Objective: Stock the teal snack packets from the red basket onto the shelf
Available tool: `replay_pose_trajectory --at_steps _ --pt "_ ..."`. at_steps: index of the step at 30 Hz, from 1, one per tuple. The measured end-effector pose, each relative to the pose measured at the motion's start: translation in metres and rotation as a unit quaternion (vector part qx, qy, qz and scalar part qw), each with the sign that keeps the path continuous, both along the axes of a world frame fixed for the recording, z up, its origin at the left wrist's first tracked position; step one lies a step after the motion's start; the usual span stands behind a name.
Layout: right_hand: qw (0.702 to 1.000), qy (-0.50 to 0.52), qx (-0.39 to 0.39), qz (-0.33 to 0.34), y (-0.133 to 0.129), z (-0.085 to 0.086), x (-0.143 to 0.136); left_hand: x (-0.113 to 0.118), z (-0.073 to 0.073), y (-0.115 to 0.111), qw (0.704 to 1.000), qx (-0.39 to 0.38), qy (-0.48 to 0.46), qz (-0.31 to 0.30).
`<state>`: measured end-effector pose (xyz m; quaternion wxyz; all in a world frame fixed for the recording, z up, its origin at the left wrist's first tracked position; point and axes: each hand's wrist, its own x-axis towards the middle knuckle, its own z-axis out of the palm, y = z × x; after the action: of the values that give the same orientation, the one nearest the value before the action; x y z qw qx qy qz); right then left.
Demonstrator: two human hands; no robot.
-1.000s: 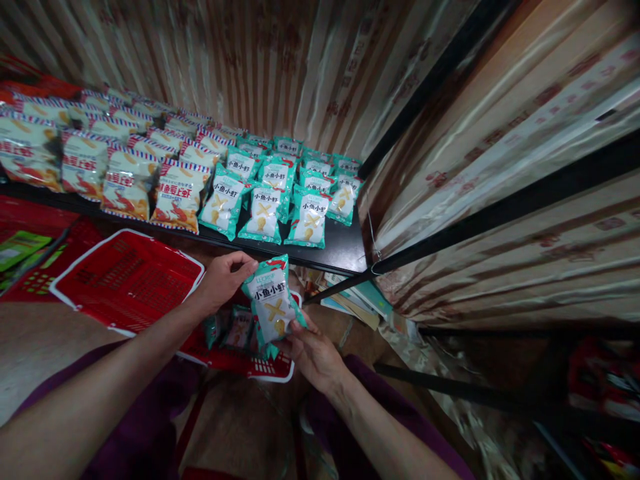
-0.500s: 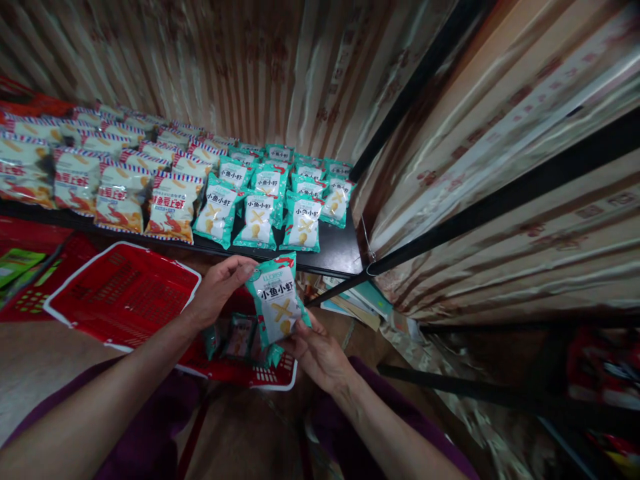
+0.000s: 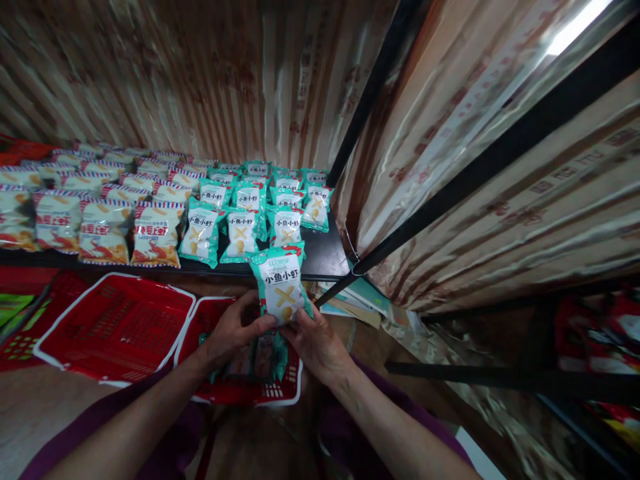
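A teal and white snack bag (image 3: 283, 285) stands upright between my hands, its printed front facing me. My left hand (image 3: 235, 330) grips its lower left edge, thumb on the front. At the lower right corner, my right hand (image 3: 317, 343) pinches the same bag. Behind it, rows of matching teal bags (image 3: 240, 233) stand on a black shelf (image 3: 327, 253). To their left are several white and orange bags (image 3: 157, 233) with striped tops. Below my hands sits a red basket (image 3: 295, 383) with several more teal-edged bags in it, partly hidden by my left hand.
A second red basket (image 3: 115, 327) lies at the left, beside another with green packets (image 3: 15, 307). Black metal posts (image 3: 415, 230) slant across the right. Papers (image 3: 360, 300) lie under the shelf's right end. Red packages (image 3: 600, 333) show at the far right.
My left hand has moved from the bag's upper left corner to its lower left edge. The bag now stands more upright and nearer the shelf's front row. The view has shifted slightly.
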<state>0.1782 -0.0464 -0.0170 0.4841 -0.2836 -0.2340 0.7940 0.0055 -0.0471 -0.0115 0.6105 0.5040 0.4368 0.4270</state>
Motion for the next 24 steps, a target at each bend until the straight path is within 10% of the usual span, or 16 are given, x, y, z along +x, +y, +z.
replay_pose_trajectory --at_steps 24 --pt "0.989 -0.128 -0.071 -0.029 -0.004 -0.016 -0.007 0.009 0.006 -0.001 0.984 -0.075 -0.093 0.134"
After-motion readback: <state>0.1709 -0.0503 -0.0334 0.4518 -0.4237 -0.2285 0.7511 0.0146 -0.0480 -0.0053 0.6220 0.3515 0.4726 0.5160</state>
